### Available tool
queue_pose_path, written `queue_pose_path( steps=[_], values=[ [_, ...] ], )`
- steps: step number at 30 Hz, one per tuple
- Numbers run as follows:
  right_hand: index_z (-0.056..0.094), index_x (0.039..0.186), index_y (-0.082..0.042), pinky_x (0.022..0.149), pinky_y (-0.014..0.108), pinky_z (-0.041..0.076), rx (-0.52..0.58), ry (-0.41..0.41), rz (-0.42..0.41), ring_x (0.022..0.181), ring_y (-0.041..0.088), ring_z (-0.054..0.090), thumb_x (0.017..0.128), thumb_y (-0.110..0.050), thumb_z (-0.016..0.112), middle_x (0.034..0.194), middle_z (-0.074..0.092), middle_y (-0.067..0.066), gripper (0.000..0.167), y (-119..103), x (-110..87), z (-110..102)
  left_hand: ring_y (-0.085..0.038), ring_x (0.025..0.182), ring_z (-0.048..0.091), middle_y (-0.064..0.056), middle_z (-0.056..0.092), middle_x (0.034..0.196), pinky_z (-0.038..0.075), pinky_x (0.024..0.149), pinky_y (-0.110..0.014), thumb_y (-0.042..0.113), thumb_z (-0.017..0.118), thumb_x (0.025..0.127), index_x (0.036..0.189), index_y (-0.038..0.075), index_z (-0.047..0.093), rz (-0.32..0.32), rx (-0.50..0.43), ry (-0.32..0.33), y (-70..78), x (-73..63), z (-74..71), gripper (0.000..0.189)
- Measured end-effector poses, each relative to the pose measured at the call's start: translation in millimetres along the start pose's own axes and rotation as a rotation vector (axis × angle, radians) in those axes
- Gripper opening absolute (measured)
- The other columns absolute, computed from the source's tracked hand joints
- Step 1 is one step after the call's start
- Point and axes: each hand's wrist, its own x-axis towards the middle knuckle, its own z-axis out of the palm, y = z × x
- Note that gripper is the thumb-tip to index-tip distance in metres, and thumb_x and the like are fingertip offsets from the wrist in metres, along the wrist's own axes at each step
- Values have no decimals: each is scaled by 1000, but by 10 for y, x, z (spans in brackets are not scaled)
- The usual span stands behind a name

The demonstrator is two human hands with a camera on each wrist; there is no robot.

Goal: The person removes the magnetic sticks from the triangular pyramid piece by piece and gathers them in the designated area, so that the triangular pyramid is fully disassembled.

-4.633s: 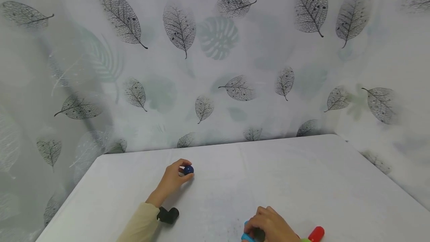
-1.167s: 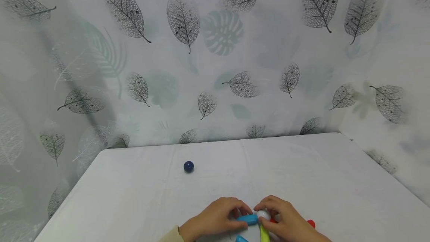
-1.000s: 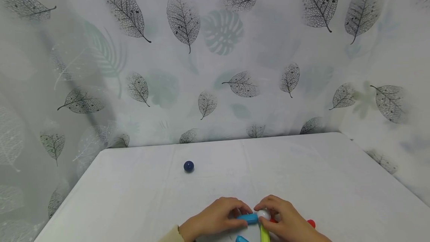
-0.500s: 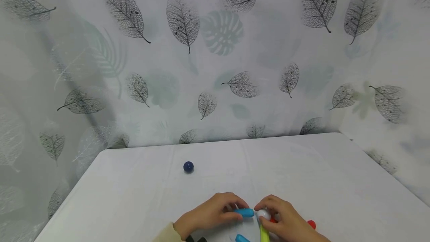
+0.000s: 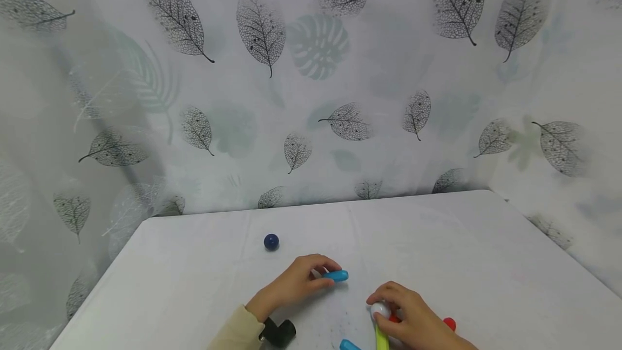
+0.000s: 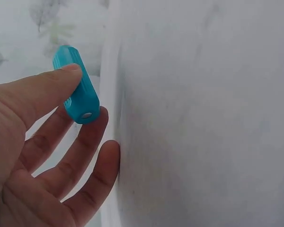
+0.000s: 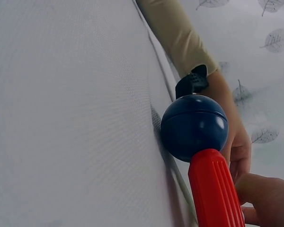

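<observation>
My left hand (image 5: pixel 298 281) pinches a light blue ridged rod (image 6: pixel 79 90) between thumb and fingers; a small silver dot shows on the rod's end. It is apart from the white ball (image 5: pixel 380 309), which my right hand (image 5: pixel 413 315) holds between thumb and fingers. A yellow-green rod (image 5: pixel 382 338) runs from that ball toward the front edge of view. Partly hidden under the right hand is a red rod (image 5: pixel 449 324). In the right wrist view a red rod (image 7: pixel 215 189) meets a dark blue ball (image 7: pixel 194 127).
Toward the back of the white table (image 5: pixel 413 242) sits a dark blue ball (image 5: pixel 271 241). A second light blue rod (image 5: pixel 348 345) lies at the front, cut off by the frame. A black wrist camera (image 5: pixel 279 332) is on the left wrist. A leaf-patterned curtain (image 5: pixel 311 96) hangs behind.
Earlier my left hand held the dark blue ball at the back, then let it go. It has since drawn the light blue rod away from the white ball, leftward and back. The right hand stays put.
</observation>
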Motion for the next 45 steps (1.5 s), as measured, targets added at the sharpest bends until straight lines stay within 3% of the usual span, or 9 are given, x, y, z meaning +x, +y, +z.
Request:
queue_pose_path(
  steps=[14,17,22,25,31,39,45],
  values=[
    [69,103,-15,64,19,46,-36,40,-80,82,0,48,90,-14,67,102,58,-3,14,36,-13,15,-21,98,62,-6,67,112,51,85,-27,9,66,93,117,7,66,-77,59,165,-243,132,-219,24],
    [69,103,-15,64,19,46,-31,33,-68,82,-1,47,90,-14,67,103,58,-3,14,31,-10,11,-23,97,63,-8,67,111,52,84,-28,5,66,91,115,4,66,-76,97,220,-280,160,-246,24],
    [69,102,-13,63,18,46,-47,62,-136,81,-1,47,89,-11,68,100,59,-3,13,32,-16,22,-25,98,61,-10,67,107,52,85,-35,-1,66,89,112,2,66,-98,183,289,-312,201,-270,23],
    [68,101,-13,62,18,46,-60,79,-172,80,-2,47,88,-9,68,100,59,-2,13,39,-20,28,-26,100,60,-11,66,107,52,87,-39,-4,66,88,111,0,66,-128,215,309,-311,225,-276,23],
    [68,102,-13,61,18,45,-47,69,-157,80,-2,47,89,-11,67,101,59,-2,13,49,-20,24,-30,105,60,-14,66,108,49,93,-46,-5,65,88,110,-1,66,-173,241,325,-308,255,-276,22],
    [68,103,-13,63,18,46,-46,55,-138,81,-2,47,90,-12,67,101,59,-2,13,31,-14,24,-33,107,60,-15,65,105,47,96,-48,-4,66,87,107,-1,68,-216,317,330,-301,281,-282,20],
    [68,102,-15,63,18,45,-67,69,-145,82,-2,47,89,-12,68,101,59,-3,13,43,-20,28,-33,109,58,-15,63,109,46,97,-47,0,68,87,109,2,68,-253,324,317,-309,307,-268,22]
  ],
)
